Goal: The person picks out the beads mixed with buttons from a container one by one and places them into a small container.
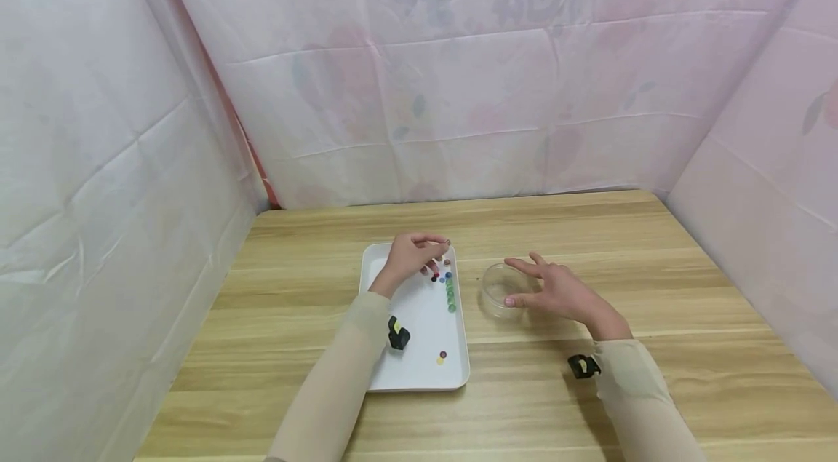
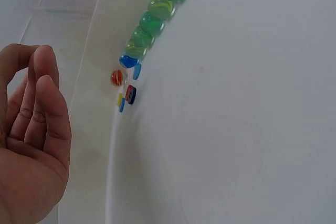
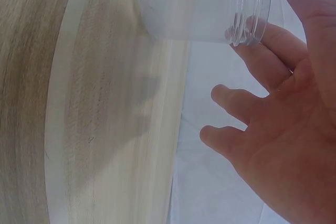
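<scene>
My left hand (image 1: 412, 258) is above the far right part of a white tray (image 1: 419, 356). Between thumb and fingertips it pinches a small dark marble (image 1: 448, 243); the left wrist view hides that marble behind the fingers. Below lie a row of green marbles (image 1: 450, 293), a blue marble (image 2: 128, 60), an orange-red marble (image 2: 117, 77) and several small buttons (image 2: 130, 94). My right hand (image 1: 556, 292) holds a clear plastic jar (image 1: 500, 313) by its threaded rim, thumb on the near side, fingers on the far side. Two fingers stick out free.
Two small round pieces (image 1: 441, 356), one dark and one yellow, lie near the tray's front right corner. The wooden table (image 1: 294, 287) is bounded by pale printed cloth (image 1: 458, 98) at the back and sides. A black wrist camera (image 1: 583, 366) hangs by the right sleeve.
</scene>
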A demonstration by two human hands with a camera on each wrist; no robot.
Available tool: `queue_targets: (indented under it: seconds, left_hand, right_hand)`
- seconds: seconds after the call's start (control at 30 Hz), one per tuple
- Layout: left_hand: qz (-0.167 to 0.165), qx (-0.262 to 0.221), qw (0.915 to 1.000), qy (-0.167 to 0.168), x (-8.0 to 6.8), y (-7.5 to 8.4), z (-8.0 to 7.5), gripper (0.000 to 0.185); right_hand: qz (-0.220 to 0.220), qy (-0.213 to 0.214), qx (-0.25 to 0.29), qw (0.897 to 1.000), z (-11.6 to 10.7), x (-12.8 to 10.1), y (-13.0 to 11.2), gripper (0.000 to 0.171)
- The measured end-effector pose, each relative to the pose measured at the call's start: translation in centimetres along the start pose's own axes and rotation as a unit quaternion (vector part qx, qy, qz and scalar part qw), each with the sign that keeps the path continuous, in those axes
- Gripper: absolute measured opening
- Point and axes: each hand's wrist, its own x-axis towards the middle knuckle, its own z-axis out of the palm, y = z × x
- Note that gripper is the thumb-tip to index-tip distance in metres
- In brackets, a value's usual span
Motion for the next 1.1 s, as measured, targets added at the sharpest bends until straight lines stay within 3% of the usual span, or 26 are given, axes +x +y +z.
queue_targets:
  seconds: [0.2, 0.57, 0.9, 1.1]
  left_hand:
    - [0.018, -0.016, 0.9976, -0.064, -0.4, 1.3, 1.3, 0.023]
    - [0.088, 0.051, 0.9847, -0.141, -1.1, 3.4, 3.7, 0.018]
    - [0.099, 0.115, 0.9756, -0.158, -1.3, 3.3, 5.0, 0.014]
    - [0.103, 0.116, 0.9736, -0.168, -1.5, 3.3, 5.2, 0.021]
  right_hand:
    - [0.001, 0.002, 0.000, 1.000, -0.1, 0.0, 0.1, 0.087]
    - [0.009, -0.009, -0.004, 1.000, -0.2, 0.3, 0.2, 0.088]
    - [-0.003, -0.005, -0.006, 1.000, -0.1, 0.6, 0.2, 0.088]
    - [-0.005, -0.002, -0.004, 1.000, 0.1, 0.7, 0.2, 0.088]
